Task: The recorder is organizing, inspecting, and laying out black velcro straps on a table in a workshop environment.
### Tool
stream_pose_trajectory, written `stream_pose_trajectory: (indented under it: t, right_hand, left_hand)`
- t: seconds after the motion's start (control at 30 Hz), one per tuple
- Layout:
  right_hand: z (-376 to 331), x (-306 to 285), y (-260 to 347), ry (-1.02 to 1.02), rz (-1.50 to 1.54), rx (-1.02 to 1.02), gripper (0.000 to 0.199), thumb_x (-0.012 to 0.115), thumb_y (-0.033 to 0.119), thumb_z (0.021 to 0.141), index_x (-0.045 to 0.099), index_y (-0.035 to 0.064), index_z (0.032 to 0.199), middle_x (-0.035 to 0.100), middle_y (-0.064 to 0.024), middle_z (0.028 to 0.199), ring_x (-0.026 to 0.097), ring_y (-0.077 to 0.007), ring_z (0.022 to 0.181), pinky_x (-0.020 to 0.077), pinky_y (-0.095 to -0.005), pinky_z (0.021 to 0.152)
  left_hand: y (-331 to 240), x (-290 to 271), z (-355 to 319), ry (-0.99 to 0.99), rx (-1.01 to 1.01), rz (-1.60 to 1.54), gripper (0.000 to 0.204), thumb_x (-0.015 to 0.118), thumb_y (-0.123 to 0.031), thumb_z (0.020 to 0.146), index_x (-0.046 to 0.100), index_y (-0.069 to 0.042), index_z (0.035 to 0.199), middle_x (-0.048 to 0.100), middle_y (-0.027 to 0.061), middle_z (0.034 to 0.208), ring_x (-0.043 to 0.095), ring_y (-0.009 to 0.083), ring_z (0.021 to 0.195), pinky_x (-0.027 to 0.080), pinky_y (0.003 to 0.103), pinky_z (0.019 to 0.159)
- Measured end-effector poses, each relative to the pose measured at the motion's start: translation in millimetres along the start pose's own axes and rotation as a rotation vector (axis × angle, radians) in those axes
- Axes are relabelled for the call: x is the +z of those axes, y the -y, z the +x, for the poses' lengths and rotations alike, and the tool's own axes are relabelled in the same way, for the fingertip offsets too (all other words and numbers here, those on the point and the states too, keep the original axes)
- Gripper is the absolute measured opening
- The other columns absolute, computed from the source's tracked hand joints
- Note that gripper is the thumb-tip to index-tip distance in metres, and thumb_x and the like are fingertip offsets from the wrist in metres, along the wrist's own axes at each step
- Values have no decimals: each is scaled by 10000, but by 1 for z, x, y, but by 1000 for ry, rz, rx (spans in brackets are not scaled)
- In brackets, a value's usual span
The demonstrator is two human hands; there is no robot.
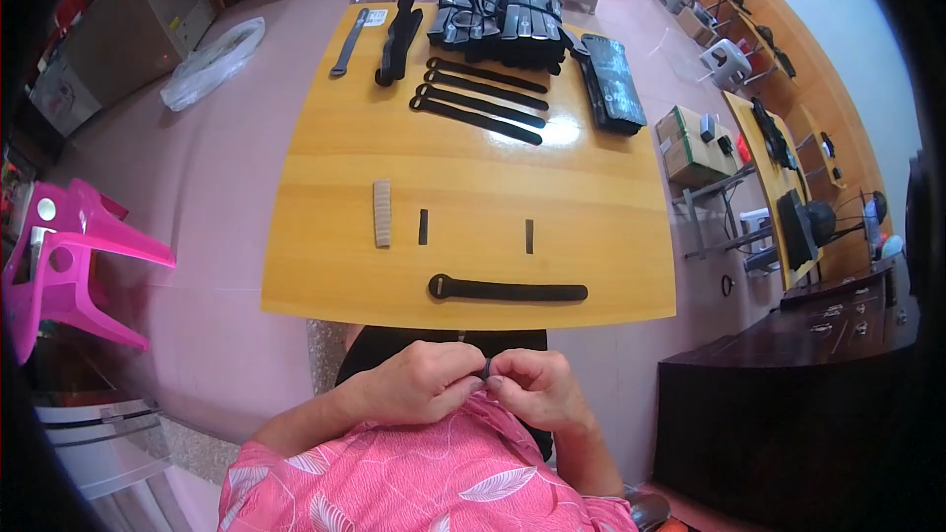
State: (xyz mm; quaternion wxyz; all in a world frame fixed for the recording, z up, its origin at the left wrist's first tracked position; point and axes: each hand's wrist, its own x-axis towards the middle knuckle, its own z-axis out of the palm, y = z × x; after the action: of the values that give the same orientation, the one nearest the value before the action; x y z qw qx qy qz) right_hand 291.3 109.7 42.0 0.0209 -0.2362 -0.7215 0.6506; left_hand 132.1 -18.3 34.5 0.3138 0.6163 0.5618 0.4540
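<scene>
My left hand (419, 381) and my right hand (532, 386) meet close to my chest, below the near edge of the wooden table (473, 187). Their fingertips pinch a small dark piece (487, 368) between them; most of it is hidden. On the table just ahead lies a long black strap (507, 290) with a loop end at the left. Beyond it are two short black strips (424, 227) (529, 235) and a grey ribbed strip (381, 213).
Three black straps (480, 100) lie further back, with a heap of black straps (503, 22) and a flat black pack (613, 82) behind. A grey strap (349, 41) lies far left. A pink plastic stool (69, 261) stands left; a dark cabinet (788, 404) right.
</scene>
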Motion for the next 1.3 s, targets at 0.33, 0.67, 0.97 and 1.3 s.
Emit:
stream_pose_trajectory:
  t: [0.33,0.67,0.97,1.3]
  right_hand:
    - [0,12,-1,-125,-129,-99,77,612,30,777,626,-29,823,617,-153,685,605,-152,606,473,-280,545]
    - [7,31,-6,-408,-315,-396,40,597,-35,687,587,-3,708,579,-126,630,584,-223,548,458,-306,505]
    - [7,31,-5,-283,-64,-266,37,593,-37,718,586,-13,746,563,-80,629,538,-125,545,421,-253,486]
    - [11,34,-6,-297,-145,-476,74,578,-71,687,552,-22,735,541,-105,638,523,-171,509,401,-268,463]
  left_hand:
    - [1,15,1,-108,149,155,131,560,56,745,507,55,865,549,191,798,589,352,712,501,381,617]
    - [-8,16,-6,-371,-348,-104,96,673,7,739,623,19,820,609,135,895,609,236,721,489,283,632]
    - [-8,13,-10,-404,-57,97,132,639,37,731,601,16,855,570,153,813,590,302,715,486,347,616]
    - [-16,12,-6,-308,70,211,175,564,95,687,549,64,859,523,166,744,559,312,653,492,357,565]
